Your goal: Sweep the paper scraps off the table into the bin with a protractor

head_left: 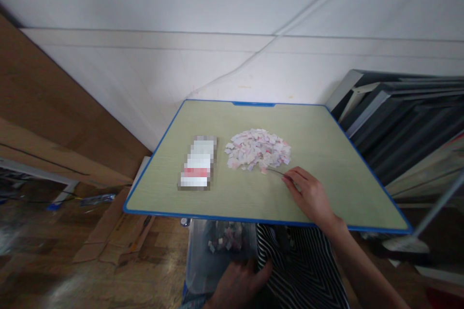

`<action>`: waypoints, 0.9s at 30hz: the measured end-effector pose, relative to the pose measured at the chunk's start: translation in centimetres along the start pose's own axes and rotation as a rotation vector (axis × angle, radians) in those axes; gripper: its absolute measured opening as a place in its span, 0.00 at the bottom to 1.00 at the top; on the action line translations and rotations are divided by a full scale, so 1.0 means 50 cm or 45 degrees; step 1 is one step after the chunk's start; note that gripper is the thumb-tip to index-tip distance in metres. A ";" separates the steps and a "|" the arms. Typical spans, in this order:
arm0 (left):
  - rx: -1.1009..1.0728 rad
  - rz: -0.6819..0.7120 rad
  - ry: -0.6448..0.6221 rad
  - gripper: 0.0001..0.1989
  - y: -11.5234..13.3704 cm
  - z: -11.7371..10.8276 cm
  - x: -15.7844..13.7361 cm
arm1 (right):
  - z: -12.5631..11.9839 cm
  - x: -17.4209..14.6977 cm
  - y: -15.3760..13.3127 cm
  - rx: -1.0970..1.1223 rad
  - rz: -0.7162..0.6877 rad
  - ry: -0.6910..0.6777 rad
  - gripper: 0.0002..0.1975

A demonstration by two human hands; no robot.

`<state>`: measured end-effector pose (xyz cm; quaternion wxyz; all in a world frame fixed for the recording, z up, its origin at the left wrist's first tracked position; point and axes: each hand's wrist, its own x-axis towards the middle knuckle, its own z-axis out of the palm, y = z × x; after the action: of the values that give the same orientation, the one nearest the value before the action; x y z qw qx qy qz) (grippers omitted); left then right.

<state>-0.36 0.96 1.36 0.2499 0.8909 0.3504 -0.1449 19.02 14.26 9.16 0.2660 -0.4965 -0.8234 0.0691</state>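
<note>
In the head view, my right hand (306, 190) reaches in over the pale green tabletop (308, 125), thumb and fingertips brought together in a pinch on a thin dark tool (276, 171). The tool's long axis runs nearly crosswise, from my fingertips out to the left and slightly away from me. Its tip lies at the near edge of the heap of paper scraps (259, 148), right by a pinkish scrap (263, 171); whether the two touch is too small for me to tell.

The heap itself lies ahead of my right hand and to its left, a low, wide mound, longer across than it is deep. My right hand is the nearer one to it. Farther left of that hand, past the heap, a flat oblong device (197, 163) lies with its long side running away from me; its face is blurred out.

My left hand (237, 284) is down below the table's near edge, over a clear plastic bin (199, 270) with small bits (230, 237) in it ahead of my fingers. The thumb points off to the right; it is dim there, and I cannot tell whether those fingers hold anything.
</note>
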 end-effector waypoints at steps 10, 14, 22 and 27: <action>0.006 -0.017 0.027 0.25 0.001 0.007 0.003 | -0.011 -0.010 0.005 0.134 0.000 -0.042 0.10; 0.014 -0.017 0.008 0.25 0.004 0.002 0.002 | -0.013 -0.011 -0.001 0.218 -0.047 -0.081 0.10; -0.001 -0.023 0.003 0.25 0.003 -0.003 -0.001 | -0.005 -0.008 -0.013 0.082 -0.063 -0.134 0.10; -0.006 -0.018 -0.008 0.25 0.003 0.002 0.000 | -0.014 -0.005 -0.011 -0.139 -0.112 -0.168 0.12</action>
<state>-0.26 0.83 1.34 0.2521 0.8874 0.3563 -0.1485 19.05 13.69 9.88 0.1863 -0.4678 -0.8628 0.0450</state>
